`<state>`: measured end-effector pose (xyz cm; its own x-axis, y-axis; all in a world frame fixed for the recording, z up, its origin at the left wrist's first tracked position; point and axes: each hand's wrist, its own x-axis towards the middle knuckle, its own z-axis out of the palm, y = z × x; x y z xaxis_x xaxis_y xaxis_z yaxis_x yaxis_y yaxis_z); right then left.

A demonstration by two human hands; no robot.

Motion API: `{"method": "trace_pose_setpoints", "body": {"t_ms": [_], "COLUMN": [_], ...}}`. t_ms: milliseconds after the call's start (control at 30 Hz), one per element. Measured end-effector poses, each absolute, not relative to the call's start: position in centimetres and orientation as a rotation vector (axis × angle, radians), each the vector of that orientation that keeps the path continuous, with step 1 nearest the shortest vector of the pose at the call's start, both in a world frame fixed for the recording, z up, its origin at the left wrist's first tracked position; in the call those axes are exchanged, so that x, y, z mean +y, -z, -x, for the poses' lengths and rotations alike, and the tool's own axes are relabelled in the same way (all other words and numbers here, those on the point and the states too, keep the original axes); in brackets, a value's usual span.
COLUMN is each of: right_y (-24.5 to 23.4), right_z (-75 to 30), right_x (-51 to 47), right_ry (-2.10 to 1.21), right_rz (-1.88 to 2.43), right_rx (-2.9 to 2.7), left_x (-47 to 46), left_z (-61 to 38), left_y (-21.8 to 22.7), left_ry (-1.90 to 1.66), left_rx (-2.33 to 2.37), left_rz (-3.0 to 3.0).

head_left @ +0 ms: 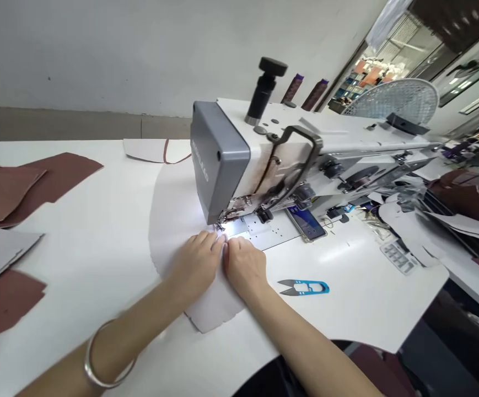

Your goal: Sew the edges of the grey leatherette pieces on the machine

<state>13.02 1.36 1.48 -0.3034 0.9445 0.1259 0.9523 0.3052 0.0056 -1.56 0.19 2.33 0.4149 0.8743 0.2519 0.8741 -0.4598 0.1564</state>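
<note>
A pale grey fabric piece [173,209] lies on the white table, partly beneath the head of an industrial sewing machine [222,160]. Just in front of the lit needle area, my left hand [198,262] is closed on the fabric, fingers bent at its edge. My right hand [245,264] sits right beside it, also closed on the fabric, with the two thumbs almost touching. Between the hands a fold or seam stands up a little. The fabric's near end hangs free of both hands toward me. A metal bangle circles my left wrist.
Blue thread snips [305,287] lie right of my right hand. A phone [306,223] rests by the machine bed. Brown pieces [69,171] and grey pieces [3,253] are stacked at left. Thread cones [314,95] stand behind the machine. A clear stencil [398,258] lies at right.
</note>
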Motion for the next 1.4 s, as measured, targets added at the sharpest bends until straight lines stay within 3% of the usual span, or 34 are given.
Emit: {"method": "trace_pose_setpoints", "body": {"t_ms": [433, 1400], "right_y": [-2.1, -1.3], "right_z": [-13.4, -13.2], "right_x": [0.7, 1.5], "right_ry": [0.070, 0.144], "right_rz": [1.616, 1.448], "right_rx": [-2.583, -2.625], "left_x": [-0.7, 0.1], "left_z": [0.4, 1.1], "left_y": [-0.9, -1.1], "left_ry": [-0.754, -0.736], "left_rx": [1.759, 1.734], "left_rz": [-2.617, -2.456]}}
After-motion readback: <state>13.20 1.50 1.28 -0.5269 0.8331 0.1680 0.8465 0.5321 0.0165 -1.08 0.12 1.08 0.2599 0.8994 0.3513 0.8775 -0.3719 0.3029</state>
